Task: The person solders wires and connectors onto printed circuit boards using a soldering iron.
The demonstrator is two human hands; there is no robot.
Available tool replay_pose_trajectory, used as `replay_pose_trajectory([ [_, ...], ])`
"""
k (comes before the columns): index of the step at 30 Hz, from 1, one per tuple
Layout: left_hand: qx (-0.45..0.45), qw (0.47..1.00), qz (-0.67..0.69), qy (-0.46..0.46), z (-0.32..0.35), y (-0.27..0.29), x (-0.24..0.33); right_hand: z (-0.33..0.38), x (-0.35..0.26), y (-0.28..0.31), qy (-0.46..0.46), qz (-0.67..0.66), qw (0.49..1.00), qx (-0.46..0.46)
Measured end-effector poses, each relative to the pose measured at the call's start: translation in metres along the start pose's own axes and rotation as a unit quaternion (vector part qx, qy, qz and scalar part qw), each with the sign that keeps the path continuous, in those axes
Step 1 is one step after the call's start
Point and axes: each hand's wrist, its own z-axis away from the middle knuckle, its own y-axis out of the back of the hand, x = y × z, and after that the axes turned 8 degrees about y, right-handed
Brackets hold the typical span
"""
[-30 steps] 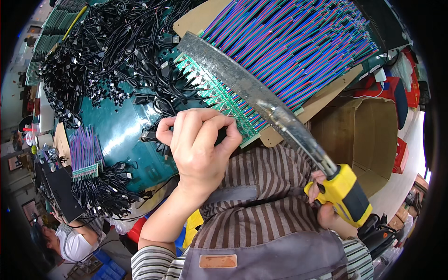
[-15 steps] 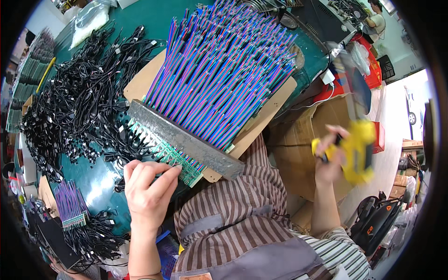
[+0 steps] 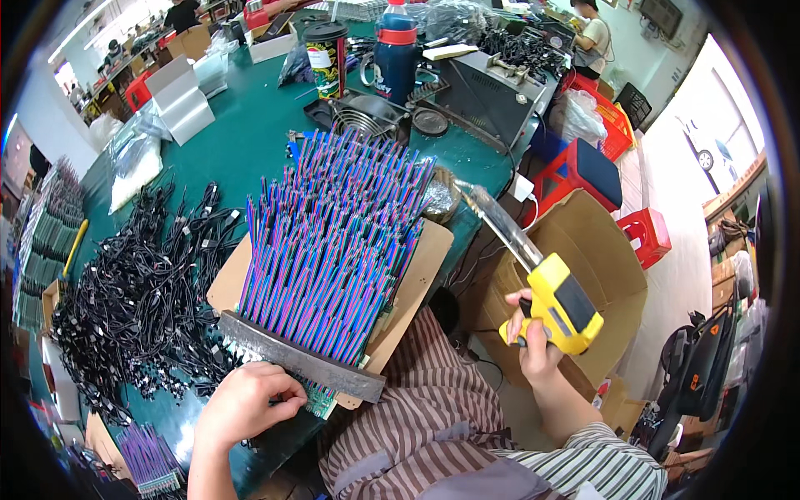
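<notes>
- Head view, nearest: left hand (image 3: 246, 404) down at the near tabletop edge, fingers curled onto the green board (image 3: 321, 402) and the near end of the grey bar (image 3: 300, 358); pressing flat, not gripping round anything.
- Changed since a second ago: yellow tool (image 3: 560, 302) off the bar, lifted clear to the right beyond the tabletop edge, blade (image 3: 500, 223) pointing up and away.
- Right hand (image 3: 533, 337) closed round the tool's handle, above the cardboard box (image 3: 596, 250).
- Likely meaning: one pass along the bar finished, left hand steadying the work meanwhile.
- Behind the bar: purple-blue wires (image 3: 333, 242) fanned over a cardboard sheet (image 3: 421, 267), bar lying across their near ends.
- Left of that: heap of black cables (image 3: 137, 292).
- Far edge: round fan (image 3: 367, 112), mug (image 3: 327, 46), blue bottle (image 3: 396, 54).
</notes>
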Motion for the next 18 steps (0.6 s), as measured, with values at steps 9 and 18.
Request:
replay_pose_trajectory([
  [9,0.217,0.972,-0.032,0.090,0.010,-0.037,0.024,0.072,-0.035,0.018,-0.054,0.057,0.983,-0.164],
  [18,0.260,0.959,0.044,0.100,0.023,-0.050,0.021,0.081,-0.028,0.015,-0.146,0.076,0.936,-0.312],
])
